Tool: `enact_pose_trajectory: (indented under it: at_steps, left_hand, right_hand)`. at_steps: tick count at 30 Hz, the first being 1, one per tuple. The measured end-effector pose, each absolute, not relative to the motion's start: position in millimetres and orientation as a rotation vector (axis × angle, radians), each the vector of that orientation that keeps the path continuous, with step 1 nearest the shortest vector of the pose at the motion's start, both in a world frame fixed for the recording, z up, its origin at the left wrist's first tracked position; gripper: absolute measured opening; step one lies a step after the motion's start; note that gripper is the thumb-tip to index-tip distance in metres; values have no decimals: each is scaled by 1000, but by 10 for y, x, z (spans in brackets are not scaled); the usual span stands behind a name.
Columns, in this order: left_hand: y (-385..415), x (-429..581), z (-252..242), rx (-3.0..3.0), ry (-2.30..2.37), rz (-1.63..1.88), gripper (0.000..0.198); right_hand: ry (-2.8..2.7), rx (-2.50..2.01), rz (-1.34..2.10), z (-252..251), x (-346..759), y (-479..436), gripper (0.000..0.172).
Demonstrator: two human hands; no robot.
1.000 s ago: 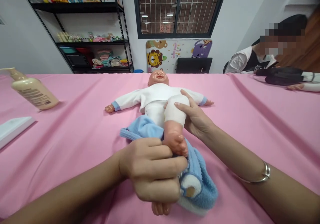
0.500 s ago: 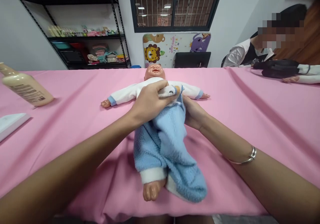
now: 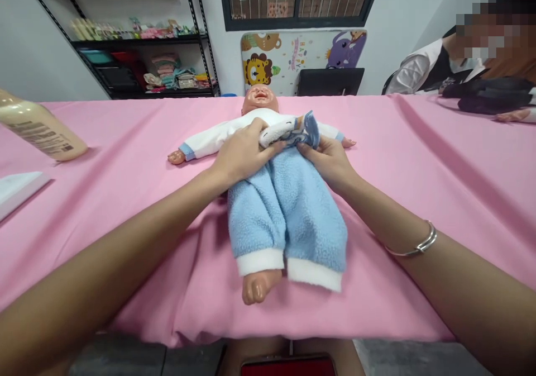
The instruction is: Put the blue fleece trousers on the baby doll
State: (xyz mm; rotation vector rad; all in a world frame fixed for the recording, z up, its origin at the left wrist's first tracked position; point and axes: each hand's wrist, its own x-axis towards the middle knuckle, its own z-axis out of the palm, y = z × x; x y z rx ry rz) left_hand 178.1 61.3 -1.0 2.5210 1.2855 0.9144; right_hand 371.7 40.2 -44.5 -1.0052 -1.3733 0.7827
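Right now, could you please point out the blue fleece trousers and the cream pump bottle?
Blue fleece trousers (image 3: 288, 214), head view, middle of the legs.
Cream pump bottle (image 3: 42, 136), head view, printed label.

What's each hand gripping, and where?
Both hold a blue fleece baby romper by its top edge on a plastic doll's chest: left hand at the white patch, right hand at the blue corner.

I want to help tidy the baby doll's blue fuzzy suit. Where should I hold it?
Probably by the white cuff of the blue fleece suit, coming from the foot end of the doll. The cuff looks like a firm band lying free on the pink cloth, while the left hand and right hand cover the top.
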Motion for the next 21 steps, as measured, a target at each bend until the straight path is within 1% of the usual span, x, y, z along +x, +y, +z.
enact_pose_trajectory:
  at_steps: [3,5,8,11,15,17,21]
  left_hand:
    - [593,1516,-99,2437,1291,887,48]
    - [569,1383,-135,2367,1297,865,47]
    - [522,1303,-137,2317,1191,837,35]
    - [509,1321,-146,2230,1163,924,22]
    - [567,1356,-250,2054,1240,1061,18]
    - [602,1358,-301,1988,1217,1083,20]
    - [643,1350,-318,1956,1104,1046,22]
  right_hand:
    - [-1390,-971,599,-441,3692,389,21]
    - [-1435,-938,608,-425,3692,363,13]
    - [-1496,-922,718,-398,3700,344,10]
    - [-1488,-1037,741,-386,3687,365,6]
    - [-1409,-1211,867,-404,3634,381,12]
    - [-1367,-1215,949,-416,3612,358,13]
    - [-1331,-1128,1219,-417,3649,307,27]
